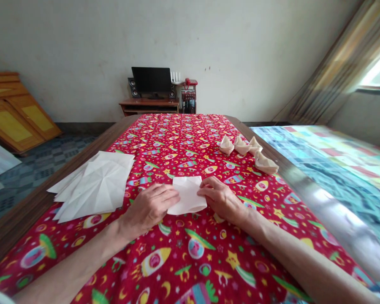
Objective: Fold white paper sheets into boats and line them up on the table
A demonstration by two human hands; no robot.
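A small folded sheet of white paper (187,193) lies on the red patterned cloth in front of me, its lower edge slightly raised. At its left edge, the closed fingers of my left hand (153,206) grip the paper; the thumb is mostly hidden. My right hand (224,199) pinches the right edge between thumb and fingers. Left of my hands is a stack of creased white paper sheets (98,183), fanned out unevenly. Several folded paper pieces (241,145) with pointed tips stand toward the right edge of the table.
The red tablecloth (190,240) covers a long wooden table with a bare brown border (25,226). Beyond it, a monitor (151,80) with speakers stands on a desk. To the right is a bed with a patchwork cover (307,156); a wooden cabinet (17,112) is at left.
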